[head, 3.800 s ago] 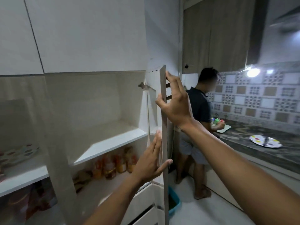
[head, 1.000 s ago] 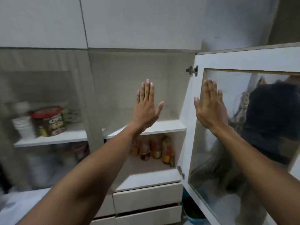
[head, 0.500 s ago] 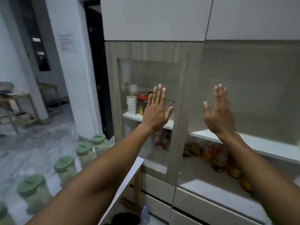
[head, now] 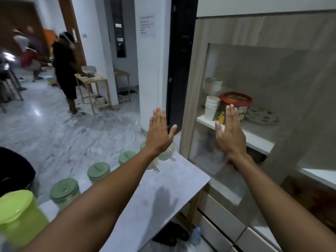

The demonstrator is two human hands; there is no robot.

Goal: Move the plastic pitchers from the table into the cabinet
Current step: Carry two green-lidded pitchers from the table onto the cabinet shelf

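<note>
Along the table (head: 163, 193), five green-lidded pitchers (head: 99, 170) stand crowded; our left hand (head: 159, 132) and right hand (head: 230, 132), both open and empty, risk toppling neighbours.

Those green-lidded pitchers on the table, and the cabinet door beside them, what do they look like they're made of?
The pitchers look like clear or frosted plastic with matte pale-green plastic lids: the bodies are see-through and the lids dull. The lime one seems translucent glossy plastic. The cabinet door looks like light wood-grain laminate framing a glass pane, since the cups show through it. The table top looks matte grey, possibly laminate.
</note>
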